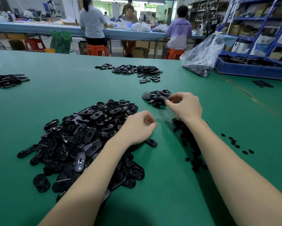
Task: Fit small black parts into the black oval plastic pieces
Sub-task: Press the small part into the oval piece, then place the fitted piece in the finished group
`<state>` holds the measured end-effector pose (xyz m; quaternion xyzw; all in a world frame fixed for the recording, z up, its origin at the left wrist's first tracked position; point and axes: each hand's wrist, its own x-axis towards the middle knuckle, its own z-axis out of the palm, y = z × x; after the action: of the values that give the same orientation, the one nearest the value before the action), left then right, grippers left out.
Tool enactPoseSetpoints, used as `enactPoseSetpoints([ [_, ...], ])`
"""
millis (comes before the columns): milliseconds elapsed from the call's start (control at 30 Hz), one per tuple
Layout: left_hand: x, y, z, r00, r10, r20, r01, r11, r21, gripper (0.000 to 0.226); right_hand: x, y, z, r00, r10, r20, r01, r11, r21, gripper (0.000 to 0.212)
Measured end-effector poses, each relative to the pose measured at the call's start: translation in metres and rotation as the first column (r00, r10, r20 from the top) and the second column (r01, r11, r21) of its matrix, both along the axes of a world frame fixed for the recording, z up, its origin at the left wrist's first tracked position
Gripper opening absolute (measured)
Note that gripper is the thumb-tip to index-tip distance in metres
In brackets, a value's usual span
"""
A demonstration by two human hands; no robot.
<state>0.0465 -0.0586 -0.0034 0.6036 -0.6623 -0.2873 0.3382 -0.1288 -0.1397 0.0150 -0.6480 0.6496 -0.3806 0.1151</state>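
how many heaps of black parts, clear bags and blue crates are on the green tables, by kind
Heaps of black parts: 6, namely the big heap, the heap at the right hand, the small parts, the far heap, the left heap, the right heap
Clear bag: 1
Blue crate: 1
Total: 8

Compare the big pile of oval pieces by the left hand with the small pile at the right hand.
The big pile holds far more pieces and spreads wide; the small pile is a compact cluster. The big pile lies nearer the camera, under the left forearm; the small pile lies farther out. The left hand hovers over the big pile's edge holding nothing, while the right hand pinches a piece at the small pile. Both are black ovals on the green table.
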Motion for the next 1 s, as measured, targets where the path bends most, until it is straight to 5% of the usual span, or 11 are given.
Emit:
enactPoseSetpoints([
  [100, -0.001, 0.004, 0.003, 0.963, -0.097, 0.252, 0.107, 0.994, -0.026, 0.011, 0.005, -0.029, 0.007, 0.997, -0.078, 0.012, 0.078, 0.997, 0.016, 0.021],
  [500, 0.003, 0.006, 0.007, 0.962, -0.088, 0.258, 0.094, 0.996, -0.010, 0.029, 0.015, -0.072, 0.028, 0.997, -0.068, -0.037, 0.073, 0.981, 0.182, 0.025],
  [633, 0.003, 0.006, 0.008, 0.962, -0.096, 0.255, 0.099, 0.995, -0.001, 0.030, 0.003, -0.052, 0.024, 0.999, -0.020, 0.040, 0.012, 0.981, 0.194, 0.007],
  [800, 0.004, 0.008, 0.013, 0.954, -0.143, 0.264, 0.139, 0.990, 0.035, 0.030, -0.019, -0.011, 0.003, 0.985, 0.049, 0.168, -0.084, 0.975, 0.205, 0.011],
  [1000, 0.009, 0.012, 0.029, 0.886, -0.275, 0.375, 0.250, 0.962, 0.114, 0.024, -0.034, 0.026, -0.007, 0.986, 0.132, 0.099, -0.148, 0.973, 0.175, 0.014],
])
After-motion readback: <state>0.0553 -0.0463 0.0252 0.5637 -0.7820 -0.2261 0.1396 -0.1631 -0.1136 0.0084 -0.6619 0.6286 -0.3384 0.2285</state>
